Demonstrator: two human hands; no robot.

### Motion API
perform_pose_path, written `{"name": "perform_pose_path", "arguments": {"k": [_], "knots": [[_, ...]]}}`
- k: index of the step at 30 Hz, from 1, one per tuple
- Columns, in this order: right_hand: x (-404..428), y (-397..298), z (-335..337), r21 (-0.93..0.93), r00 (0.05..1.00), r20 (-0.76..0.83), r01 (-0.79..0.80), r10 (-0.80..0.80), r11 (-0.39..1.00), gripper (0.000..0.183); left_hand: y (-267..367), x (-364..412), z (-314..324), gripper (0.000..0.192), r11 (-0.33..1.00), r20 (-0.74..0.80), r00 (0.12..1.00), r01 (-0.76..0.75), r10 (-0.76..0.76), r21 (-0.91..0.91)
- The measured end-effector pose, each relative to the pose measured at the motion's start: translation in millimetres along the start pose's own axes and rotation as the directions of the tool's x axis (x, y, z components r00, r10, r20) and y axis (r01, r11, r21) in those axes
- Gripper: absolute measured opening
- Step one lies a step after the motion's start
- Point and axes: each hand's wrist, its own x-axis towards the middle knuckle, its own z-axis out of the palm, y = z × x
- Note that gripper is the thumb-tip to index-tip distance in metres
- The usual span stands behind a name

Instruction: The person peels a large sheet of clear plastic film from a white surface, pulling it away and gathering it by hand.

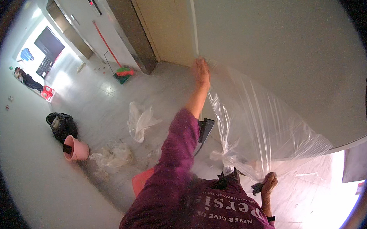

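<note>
My left hand [201, 72] is raised on an outstretched arm at the upper left edge of a sheet of clear plastic film [272, 119]. Motion blur hides whether its fingers grip the film. Lower right, near my body, my right hand [270, 181] is closed on the gathered lower part of the film, which fans out upward and to the right in stretched folds. A small piece of black material [257, 188] is beside that hand. A bunched, knotted-looking strip of the same clear plastic [226, 154] hangs in front of my chest.
Crumpled plastic bags [140, 121] lie on the floor, near a pink bucket [80, 149] and a black rubbish bag [68, 127]. A red-handled broom [106, 45] and green dustpan [123, 77] stand by the wall. Another person [30, 79] is far left, near a red stool [47, 93].
</note>
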Motion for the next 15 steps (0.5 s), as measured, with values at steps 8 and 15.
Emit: {"name": "perform_pose_path", "arguments": {"k": [8, 15], "knots": [[5, 24, -2, 0.07, 0.998, -0.065, -0.023, 0.027, 0.997, 0.033, -26, -2, -10, 0.02, 0.986, -0.035, 0.986, -0.163, 0.165, 0.044], [5, 17, 2, -0.069, 0.996, -0.084, -0.038, 0.032, 0.997, 0.031, -17, -18, -13, 0.017, 0.994, -0.032, 0.996, -0.079, 0.081, 0.077]]}}
